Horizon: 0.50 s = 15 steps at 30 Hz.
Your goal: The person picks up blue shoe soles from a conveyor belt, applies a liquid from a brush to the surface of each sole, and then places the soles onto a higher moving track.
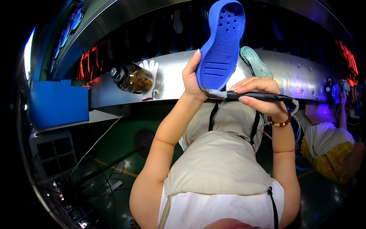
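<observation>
Left hand (193, 76) holds the blue sole (219, 53) near its lower, rounded end — one digit lies up the sole's left edge, the other fingers are hidden behind it; the sole's long axis points away from the body, leaning a little to the right, with the perforated end farthest off. Right hand (263, 93) is closed round a black-handled brush (263, 96), which lies nearly level across the view, roughly square to the sole; its pale tip (216, 92) points left, at the sole's near rim — whether it touches, I cannot tell. That rim lies just right of the left hand, the nearer of the two; beyond the right hand, a mint-green sole (256, 63) rests on the metal bench (173, 74).
</observation>
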Motion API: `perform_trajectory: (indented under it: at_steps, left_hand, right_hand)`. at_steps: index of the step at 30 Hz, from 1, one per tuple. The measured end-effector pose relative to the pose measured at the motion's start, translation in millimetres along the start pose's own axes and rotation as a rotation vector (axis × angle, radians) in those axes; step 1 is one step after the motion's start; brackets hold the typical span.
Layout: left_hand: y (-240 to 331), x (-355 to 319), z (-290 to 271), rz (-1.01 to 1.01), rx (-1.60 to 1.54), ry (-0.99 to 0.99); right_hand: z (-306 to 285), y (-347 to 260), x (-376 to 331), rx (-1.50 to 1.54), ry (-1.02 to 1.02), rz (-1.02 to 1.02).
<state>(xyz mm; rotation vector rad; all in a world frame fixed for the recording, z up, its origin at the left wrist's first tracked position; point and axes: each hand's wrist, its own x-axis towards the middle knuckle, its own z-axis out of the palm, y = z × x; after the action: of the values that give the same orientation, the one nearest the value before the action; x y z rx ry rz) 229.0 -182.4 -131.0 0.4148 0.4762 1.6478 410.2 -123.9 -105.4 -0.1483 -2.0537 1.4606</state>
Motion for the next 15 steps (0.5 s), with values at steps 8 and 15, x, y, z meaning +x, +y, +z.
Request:
perform_trajectory:
  at_steps: [8, 15]
  left_hand:
    - [13.4, 3.5, -0.2, -0.244, -0.247, -0.073]
    - [15.8, 2.9, 0.5, -0.586, 0.211, 0.066]
  right_hand:
    - [13.5, -6.4, -1.5, 0.120, -0.179, 0.028]
    - [-15.8, -10.8, 4.6, -0.038, -0.305, 0.113]
